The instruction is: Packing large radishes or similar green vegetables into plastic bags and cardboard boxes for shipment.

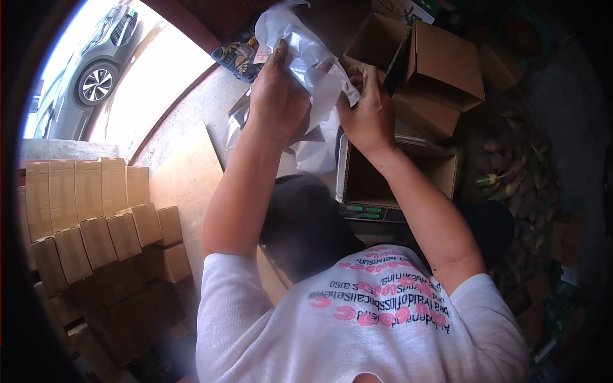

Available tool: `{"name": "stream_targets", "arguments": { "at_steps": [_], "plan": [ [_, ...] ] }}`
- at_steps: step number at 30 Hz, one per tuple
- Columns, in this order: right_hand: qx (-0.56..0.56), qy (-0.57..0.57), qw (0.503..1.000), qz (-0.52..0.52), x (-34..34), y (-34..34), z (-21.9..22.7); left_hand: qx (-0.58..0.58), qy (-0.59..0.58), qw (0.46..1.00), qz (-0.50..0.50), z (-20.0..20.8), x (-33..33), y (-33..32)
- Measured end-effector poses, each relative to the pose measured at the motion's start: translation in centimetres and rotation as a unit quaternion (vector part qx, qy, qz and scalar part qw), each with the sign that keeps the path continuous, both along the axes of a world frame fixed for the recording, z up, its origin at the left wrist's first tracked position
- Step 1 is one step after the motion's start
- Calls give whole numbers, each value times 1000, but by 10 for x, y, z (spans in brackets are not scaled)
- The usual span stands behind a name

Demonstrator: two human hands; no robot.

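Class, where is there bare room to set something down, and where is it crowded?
The tan board looks bare between the stacked boxes and the left forearm; so does a strip of grey floor between board and doorway. It is crowded to the right: the right hand holds plastic sheeting near open cartons, with produce heaped farther right.

Clothing: white T-shirt, thin cloth, loose fit. Short sleeves, plain, ending near the elbow. Chest print: several lines of black lettering, upside down in this view, mixed with rounded pink shapes. Collar curved, only partly in view. Trousers dark, near black; detail lost in shadow. Forearms bare. Hands ungloved, dark smudges on the fingers
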State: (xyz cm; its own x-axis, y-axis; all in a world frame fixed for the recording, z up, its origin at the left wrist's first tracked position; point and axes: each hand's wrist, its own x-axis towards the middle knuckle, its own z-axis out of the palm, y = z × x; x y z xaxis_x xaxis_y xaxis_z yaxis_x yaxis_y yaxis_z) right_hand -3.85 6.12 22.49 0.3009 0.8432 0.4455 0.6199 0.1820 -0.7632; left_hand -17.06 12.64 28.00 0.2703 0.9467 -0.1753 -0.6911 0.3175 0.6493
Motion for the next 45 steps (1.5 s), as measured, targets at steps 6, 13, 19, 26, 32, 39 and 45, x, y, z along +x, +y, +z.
{"name": "stream_targets", "arguments": {
  "at_steps": [6,13,19,26,32,39,45],
  "plan": [
    [-65,34,997,7,46,5,2,-31,19,999,-34,-13,-9,14],
    [-243,358,880,196,61,9,-6,-18,-71,995,-63,19,-13,70],
    [-214,459,851,137,65,8,-33,101,236,965,45,-27,7,14],
    [-186,364,903,130,43,-5,-5,-57,156,963,-213,-63,18,-28],
    [-98,521,837,133,62,-2,-15,-165,35,982,-87,-44,12,-29],
    [-120,353,916,-147,153,-28,-58,107,-99,987,-72,1,-65,16],
    [-132,593,794,35,220,-106,-43,178,68,979,68,58,-37,-8]
  ]
}}
